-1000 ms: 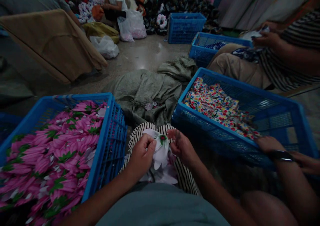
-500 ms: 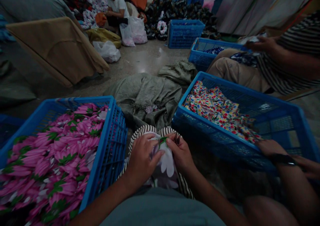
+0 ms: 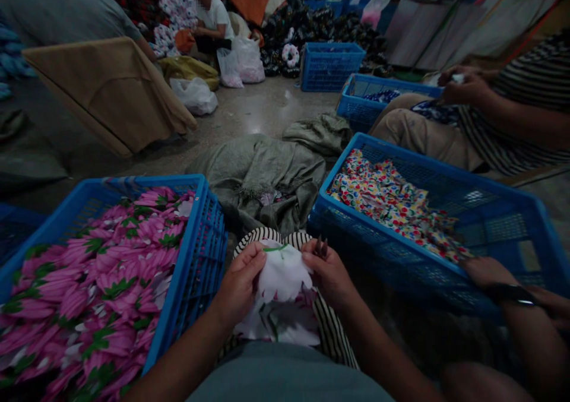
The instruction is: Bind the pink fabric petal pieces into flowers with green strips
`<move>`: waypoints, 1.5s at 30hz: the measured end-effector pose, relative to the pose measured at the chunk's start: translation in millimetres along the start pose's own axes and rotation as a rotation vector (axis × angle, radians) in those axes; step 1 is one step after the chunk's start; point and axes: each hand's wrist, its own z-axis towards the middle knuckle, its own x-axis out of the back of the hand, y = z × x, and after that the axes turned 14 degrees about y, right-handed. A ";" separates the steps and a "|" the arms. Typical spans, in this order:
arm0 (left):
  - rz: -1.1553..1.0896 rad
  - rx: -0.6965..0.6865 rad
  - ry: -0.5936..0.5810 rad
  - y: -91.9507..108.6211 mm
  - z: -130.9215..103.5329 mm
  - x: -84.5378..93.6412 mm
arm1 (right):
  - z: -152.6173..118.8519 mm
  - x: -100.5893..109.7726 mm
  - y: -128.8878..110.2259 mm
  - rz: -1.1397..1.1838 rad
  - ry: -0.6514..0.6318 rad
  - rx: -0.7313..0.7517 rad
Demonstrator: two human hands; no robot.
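Note:
A white, petal-edged fabric piece (image 3: 285, 274) with a green strip along its top is stretched between my two hands above my lap. My left hand (image 3: 243, 280) pinches its upper left corner, thumb against fingers. At the upper right, my right hand (image 3: 329, 271) grips the same piece. Two dark pointed tips, apparently thread snips (image 3: 321, 248), stick up from that hand; the rest of them is hidden. More white fabric with pink and green marks (image 3: 280, 325) lies on my lap below, over striped cloth.
On my left a blue crate (image 3: 178, 259) holds many pink-and-green fabric flowers (image 3: 111, 271). To the right, another blue crate (image 3: 485, 194) contains colourful printed fabric (image 3: 392, 197), and a co-worker's hand (image 3: 490, 271) rests at its rim. Ahead lies a grey-green sack (image 3: 267, 164); other people sit around.
My hands have drawn apart, and the white fabric piece, bunched between them before, is now spread flat. More fabric on my lap shows. The seated person at right has brought both hands together.

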 end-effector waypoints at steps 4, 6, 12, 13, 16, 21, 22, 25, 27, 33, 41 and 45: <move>0.117 0.010 -0.136 1.8 3.2 5.6 | 0.6 2.5 -10.9 0.037 -0.165 -0.065; 0.184 0.021 -0.201 1.1 5.4 8.4 | -1.3 0.8 -10.6 -0.010 -0.180 -0.106; 0.228 0.083 -0.242 3.8 3.0 6.9 | -7.1 -5.9 0.1 0.006 -0.088 -0.104; 0.260 0.083 -0.244 3.6 1.3 5.5 | -7.5 -6.8 1.4 -0.007 -0.093 -0.095; 0.294 0.066 -0.153 -0.8 -3.4 2.1 | -8.2 -8.0 2.4 -0.100 -0.122 -0.038; 0.294 0.002 -0.009 -4.4 -6.8 -0.9 | -13.1 -3.5 -6.3 -0.406 0.071 0.565; 0.319 -0.014 -0.001 -3.1 -7.1 -1.4 | -14.6 -2.8 -8.6 -0.460 0.042 0.705; 0.353 -0.048 -0.009 1.2 -7.7 -3.0 | -17.4 -3.5 -13.1 -0.551 -0.129 0.910; 0.343 -0.043 -0.047 2.9 -8.5 -3.6 | -17.3 -5.4 -13.9 -0.554 -0.184 0.919; 0.330 0.065 -0.134 6.5 -14.6 -4.6 | -12.2 -10.1 -17.0 -0.452 -0.266 0.710; 0.105 0.260 -0.103 8.4 -14.5 -3.1 | -21.8 3.3 -36.7 -0.420 -0.022 0.503; 0.198 0.125 -0.081 4.6 -13.1 -3.3 | -46.7 7.6 -44.0 -0.722 -0.311 0.531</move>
